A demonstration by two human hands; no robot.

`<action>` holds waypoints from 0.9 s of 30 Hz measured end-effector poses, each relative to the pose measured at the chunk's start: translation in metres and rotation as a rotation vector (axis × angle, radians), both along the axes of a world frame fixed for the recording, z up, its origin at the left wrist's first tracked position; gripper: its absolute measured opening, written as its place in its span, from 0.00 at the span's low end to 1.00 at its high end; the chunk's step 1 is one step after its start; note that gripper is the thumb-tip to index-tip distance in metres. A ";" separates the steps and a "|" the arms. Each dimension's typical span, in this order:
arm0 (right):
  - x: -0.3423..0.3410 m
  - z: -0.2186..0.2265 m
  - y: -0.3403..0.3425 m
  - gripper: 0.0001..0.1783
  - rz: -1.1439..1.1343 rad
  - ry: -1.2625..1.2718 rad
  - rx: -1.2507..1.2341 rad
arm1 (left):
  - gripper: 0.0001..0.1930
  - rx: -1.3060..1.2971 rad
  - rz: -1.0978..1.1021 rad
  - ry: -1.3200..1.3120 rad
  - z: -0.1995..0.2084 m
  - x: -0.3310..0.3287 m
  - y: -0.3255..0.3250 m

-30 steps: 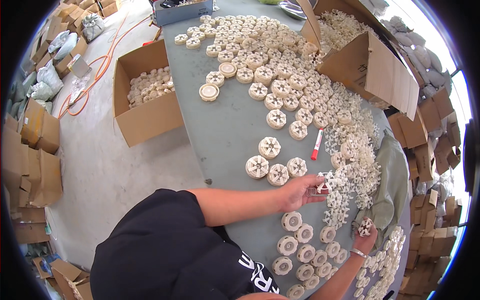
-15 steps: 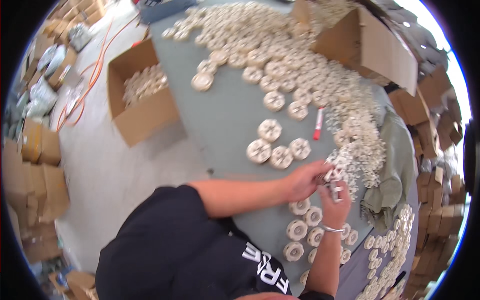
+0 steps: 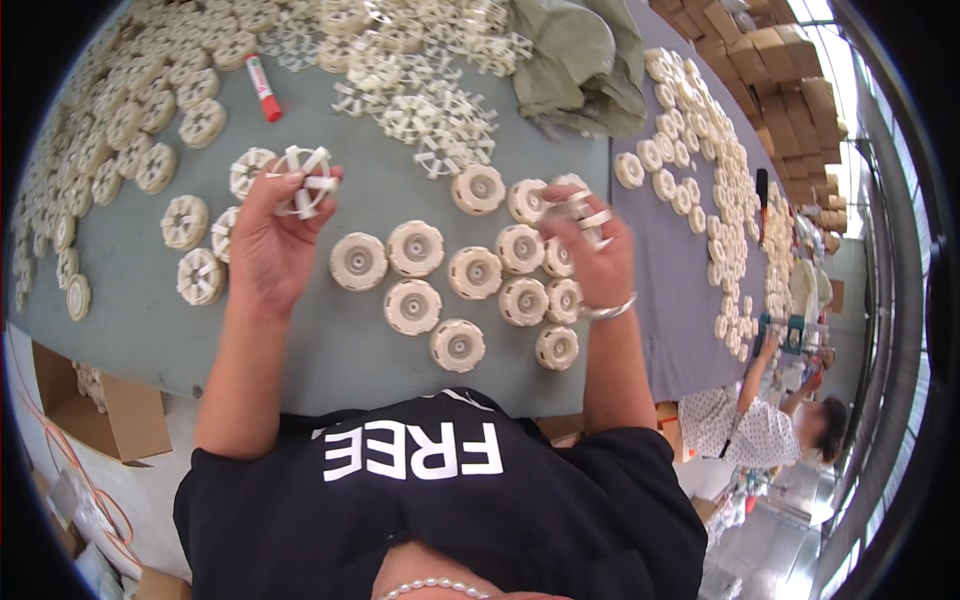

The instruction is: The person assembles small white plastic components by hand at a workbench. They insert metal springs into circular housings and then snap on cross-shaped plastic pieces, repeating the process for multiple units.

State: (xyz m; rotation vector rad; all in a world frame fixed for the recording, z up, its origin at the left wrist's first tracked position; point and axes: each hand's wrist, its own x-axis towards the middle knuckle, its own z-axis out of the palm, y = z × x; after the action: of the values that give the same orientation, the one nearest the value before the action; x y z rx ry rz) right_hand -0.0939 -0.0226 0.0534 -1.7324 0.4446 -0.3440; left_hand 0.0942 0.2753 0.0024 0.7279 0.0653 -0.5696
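Note:
My left hand (image 3: 272, 245) is raised over the grey-green table, its fingers pinching a white spoked plastic ring (image 3: 305, 182). Off to the right, my right hand (image 3: 597, 262) is curled around one or more white spoked pieces (image 3: 590, 218), blurred by motion, so their number is unclear. Between the hands lie several cream plastic wheels (image 3: 414, 248) with their round hubs facing up. Left of my left hand sit more wheels (image 3: 201, 277) with white spoked pieces on their upper faces. Beyond, loose white spoked pieces (image 3: 440, 120) form a heap.
A marker with a red cap (image 3: 263, 88) lies at the far left, near massed wheels (image 3: 125, 125). A crumpled green cloth (image 3: 580, 60) lies at the back. Rightward, a purple-grey surface (image 3: 650, 290) bears small cream rings (image 3: 720, 190). Another person (image 3: 750, 425) works there. A cardboard box (image 3: 135, 415) stands lower left.
The view has swung to the right. My hands, together over the white pieces before, are now apart, each holding white spoked plastic.

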 end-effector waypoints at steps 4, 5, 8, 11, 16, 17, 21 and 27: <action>-0.039 -0.006 -0.095 0.16 -0.269 -0.007 -0.052 | 0.20 0.083 -0.065 -0.012 -0.004 0.001 -0.003; -0.045 -0.010 -0.117 0.16 -0.309 0.006 -0.112 | 0.21 0.092 -0.074 -0.021 -0.006 0.004 0.000; -0.043 -0.021 -0.164 0.15 -0.360 0.033 -0.220 | 0.24 0.128 -0.068 -0.045 -0.017 0.015 0.005; -0.017 -0.022 -0.192 0.16 -0.390 0.022 -0.811 | 0.29 0.227 -0.009 -0.018 -0.010 0.018 0.002; 0.007 -0.057 -0.231 0.16 -0.277 0.240 -0.834 | 0.29 0.242 -0.063 -0.054 -0.023 0.027 0.004; 0.000 -0.060 -0.226 0.16 -0.228 0.219 -0.733 | 0.30 0.253 -0.065 -0.047 -0.025 0.029 0.006; -0.022 -0.049 -0.193 0.16 -0.225 0.015 -0.321 | 0.30 0.285 -0.027 -0.003 -0.026 0.031 0.002; -0.033 -0.029 -0.158 0.17 -0.065 -0.207 0.047 | 0.32 0.252 -0.050 -0.003 -0.037 0.037 0.008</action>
State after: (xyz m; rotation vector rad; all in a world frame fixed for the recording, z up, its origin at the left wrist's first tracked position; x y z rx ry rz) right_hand -0.1267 -0.1805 0.0245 -1.6193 0.3565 -0.5496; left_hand 0.1307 0.2831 -0.0343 0.9778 0.1180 -0.6150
